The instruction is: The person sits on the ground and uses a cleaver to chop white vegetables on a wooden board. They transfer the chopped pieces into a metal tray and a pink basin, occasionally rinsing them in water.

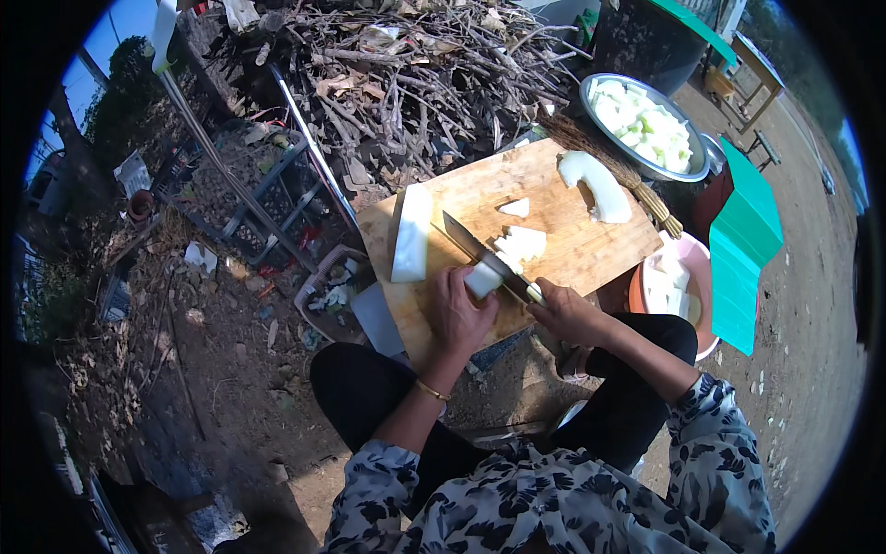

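Observation:
My right hand (566, 313) grips the handle of a kitchen knife (469, 239), its blade pointing up and left over a wooden cutting board (443, 187). Against the blade, my left hand (462, 310) holds a pale block of peeled gourd or melon (483, 280). Several cut pieces (522, 242) lie just beyond the knife, with a small chunk (515, 208) above them. A long pale slab (412, 235) rests at the board's left side. A thick curved pale slice (598, 187) is at its upper right.
A metal bowl (698, 158) heaped with pale chunks stands beyond a straw brush (623, 170). Right of the board are a pink basin (700, 260) with pieces and a green sheet (744, 249). A scrap basket (304, 294) stands left; piled sticks (401, 90) lie behind.

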The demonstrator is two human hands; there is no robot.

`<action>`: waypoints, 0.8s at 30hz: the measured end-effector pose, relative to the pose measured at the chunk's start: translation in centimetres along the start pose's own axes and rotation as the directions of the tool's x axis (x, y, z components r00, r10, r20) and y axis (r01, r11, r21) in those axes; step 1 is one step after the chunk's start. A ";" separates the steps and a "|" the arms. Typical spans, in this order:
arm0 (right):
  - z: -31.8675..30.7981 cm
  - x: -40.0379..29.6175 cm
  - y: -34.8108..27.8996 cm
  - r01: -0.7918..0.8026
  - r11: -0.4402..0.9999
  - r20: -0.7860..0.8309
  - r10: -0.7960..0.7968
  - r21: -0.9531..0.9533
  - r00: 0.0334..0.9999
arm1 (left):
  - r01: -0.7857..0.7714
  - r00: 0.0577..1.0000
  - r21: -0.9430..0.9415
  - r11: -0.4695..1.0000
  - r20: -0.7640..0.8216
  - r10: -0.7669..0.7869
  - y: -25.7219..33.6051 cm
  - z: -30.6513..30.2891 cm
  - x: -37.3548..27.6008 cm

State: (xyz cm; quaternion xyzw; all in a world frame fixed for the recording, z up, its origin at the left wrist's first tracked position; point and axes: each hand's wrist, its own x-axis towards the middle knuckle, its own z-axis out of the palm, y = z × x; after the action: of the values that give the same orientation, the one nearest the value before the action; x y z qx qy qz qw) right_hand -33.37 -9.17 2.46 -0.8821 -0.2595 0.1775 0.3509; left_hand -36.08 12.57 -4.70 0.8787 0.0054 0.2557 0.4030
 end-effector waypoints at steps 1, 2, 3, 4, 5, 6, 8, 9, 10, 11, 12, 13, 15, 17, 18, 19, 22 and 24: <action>0.9 1.0 0.3 0.008 1.000 -0.030 -0.008 0.009 1.000 | 0.016 1.000 0.006 1.000 0.016 -0.016 0.0 0.0 0.1; 1.3 1.4 0.7 0.015 1.000 -0.062 -0.014 0.017 0.998 | 0.031 0.999 0.011 0.999 0.032 -0.031 0.2 0.2 0.1; 0.7 1.7 -0.6 -0.085 0.991 0.011 0.084 0.099 0.996 | 0.056 0.998 0.029 0.998 0.037 -0.057 -0.1 -0.3 0.0; -0.7 1.5 -2.2 -0.194 0.966 0.086 0.182 0.168 0.980 | 0.028 1.000 0.000 1.000 0.014 -0.028 -0.5 -0.5 -0.1; -1.5 1.4 -3.2 -0.305 0.925 0.168 0.272 0.226 0.948 | -0.001 1.000 -0.029 1.000 -0.009 0.001 -1.0 -0.7 -0.2; -1.0 0.4 -2.9 -0.150 0.974 0.042 0.145 0.167 0.989 | -0.024 0.999 -0.068 0.997 -0.023 0.022 -0.9 -0.5 -0.5; -1.5 -0.9 -2.5 -0.076 0.989 0.037 0.072 0.125 0.997 | -0.031 0.999 -0.085 0.996 -0.030 0.028 -1.1 -0.1 -0.3; -1.8 -1.4 -3.1 -0.036 0.993 0.034 0.032 0.112 0.999 | -0.036 0.999 -0.088 0.996 -0.031 0.034 -1.2 -0.2 -0.1; -1.7 -1.9 -3.6 -0.014 0.999 0.007 0.014 0.050 1.000 | -0.019 1.000 -0.069 0.997 -0.006 0.018 -1.1 -0.4 -0.2; -1.4 -2.2 -3.9 -0.012 1.000 0.000 0.012 0.023 1.000 | -0.001 1.000 -0.049 0.999 0.017 0.002 -1.1 -0.6 -0.5; -1.1 -2.5 -4.2 -0.012 1.000 -0.008 0.012 -0.006 1.000 | 0.014 0.999 -0.033 0.999 0.042 -0.013 -1.0 -0.8 -0.6; -0.8 -2.5 -4.3 -0.012 0.999 -0.016 0.011 -0.034 1.000 | 0.012 0.999 -0.028 1.000 0.035 -0.011 -0.9 -0.8 -0.6; -0.5 -2.0 -4.3 -0.007 1.000 0.017 0.007 -0.013 1.000 | 0.010 1.000 -0.021 1.000 0.025 -0.010 -0.7 -0.7 -0.6; 0.2 -1.2 -3.5 0.011 1.000 0.030 -0.011 -0.001 1.000 | 0.053 0.998 -0.030 0.998 0.040 -0.052 -0.6 -0.6 -0.8; 0.7 -0.2 -2.2 0.031 1.000 0.014 -0.031 -0.006 0.999 | 0.063 0.997 -0.041 0.997 0.045 -0.061 -0.2 -0.3 -0.5; 1.4 0.9 -0.9 0.060 0.998 0.002 -0.060 -0.012 0.998 | 0.047 0.998 -0.031 0.998 0.049 -0.045 -0.2 -0.3 -0.3; 0.3 2.1 -2.3 -0.178 0.974 0.082 0.168 0.142 0.982 | 0.014 0.999 -0.005 1.000 0.040 -0.014 -0.7 -0.8 -0.4; -0.1 1.4 -3.5 -0.107 0.985 0.028 0.105 0.138 0.994 | 0.008 1.000 -0.034 0.999 0.023 -0.007 -0.6 -0.9 -0.9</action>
State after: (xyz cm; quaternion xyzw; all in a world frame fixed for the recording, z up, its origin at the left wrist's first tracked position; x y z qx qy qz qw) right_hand -33.37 -6.24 4.82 -0.8661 -0.2028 0.2227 0.3990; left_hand -37.11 13.43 -5.03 0.8745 -0.0004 0.2444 0.4190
